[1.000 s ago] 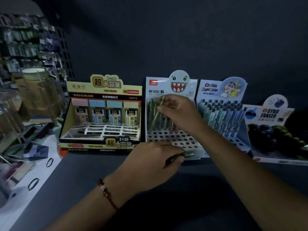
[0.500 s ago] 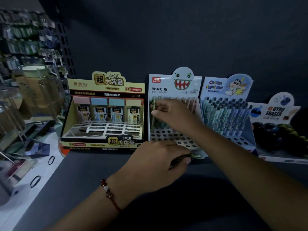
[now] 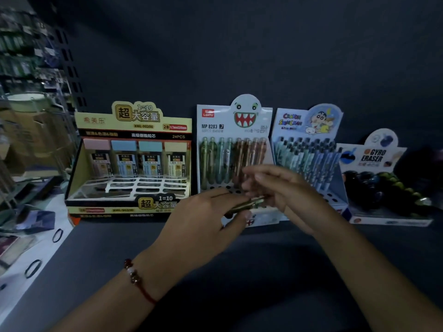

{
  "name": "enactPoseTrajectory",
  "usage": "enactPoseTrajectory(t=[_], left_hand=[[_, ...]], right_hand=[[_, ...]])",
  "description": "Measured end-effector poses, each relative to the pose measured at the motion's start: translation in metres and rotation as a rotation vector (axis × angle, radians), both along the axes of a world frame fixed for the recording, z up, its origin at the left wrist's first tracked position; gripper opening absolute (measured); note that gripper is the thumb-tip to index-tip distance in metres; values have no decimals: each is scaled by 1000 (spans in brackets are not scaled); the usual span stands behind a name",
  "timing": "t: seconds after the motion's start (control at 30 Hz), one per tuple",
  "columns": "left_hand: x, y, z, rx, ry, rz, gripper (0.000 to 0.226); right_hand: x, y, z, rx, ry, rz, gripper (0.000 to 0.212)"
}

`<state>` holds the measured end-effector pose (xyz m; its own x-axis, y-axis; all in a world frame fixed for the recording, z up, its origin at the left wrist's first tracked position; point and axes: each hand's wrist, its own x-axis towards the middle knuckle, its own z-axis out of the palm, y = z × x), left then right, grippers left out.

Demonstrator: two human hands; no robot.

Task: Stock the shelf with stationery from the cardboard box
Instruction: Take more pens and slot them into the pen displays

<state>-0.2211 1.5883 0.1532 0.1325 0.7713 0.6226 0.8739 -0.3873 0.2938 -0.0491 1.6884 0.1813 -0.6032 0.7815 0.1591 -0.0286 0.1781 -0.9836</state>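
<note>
Your left hand [image 3: 203,219] grips a bunch of slim green plastic mechanical pencils [image 3: 247,204], their ends jutting toward three o'clock, just in front of the white monster-faced pencil display box [image 3: 233,121] at twelve o'clock. Your right hand [image 3: 278,188] reaches in with blurred fingers, so I cannot tell whether it holds anything. These pencils look light, stiff and smooth, likely slippery; pinch one mid-barrel.

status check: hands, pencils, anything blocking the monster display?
Left hand grips spare pencils. Right hand at their tips, grip unclear, blurred. Monster display back row filled, front holes partly hidden by both hands.
</note>
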Motion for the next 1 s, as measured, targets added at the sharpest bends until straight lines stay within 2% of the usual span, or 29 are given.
enactPoseTrajectory(t=[0.07, 0.13, 0.27, 0.5, 0.63, 0.77, 0.87, 1.0], left_hand=[[2, 1, -1, -7, -27, -2, 31], [1, 2, -1, -28, -56, 15, 32], [-3, 4, -1, -35, -92, 59, 27], [-4, 6, -6, -25, -49, 72, 42], [-2, 3, -8, -55, 45, 60, 45], [6, 0, -11, -250, 251, 115, 62], [9, -2, -17, -330, 291, 120, 73], [12, 0, -27, -358, 407, 137, 82]], right_hand=[[9, -5, -8, -79, 36, 91, 28], [10, -8, -13, -56, 24, 126, 27], [2, -12, -18, 46, -46, 30, 20], [-2, -13, -22, -31, 95, 0, 9], [2, -3, -16, -204, 297, -132, 13], [12, 8, -12, -264, 516, -283, 27], [14, 13, -16, -227, 579, -410, 27], [14, 14, -22, -41, 533, -531, 25]])
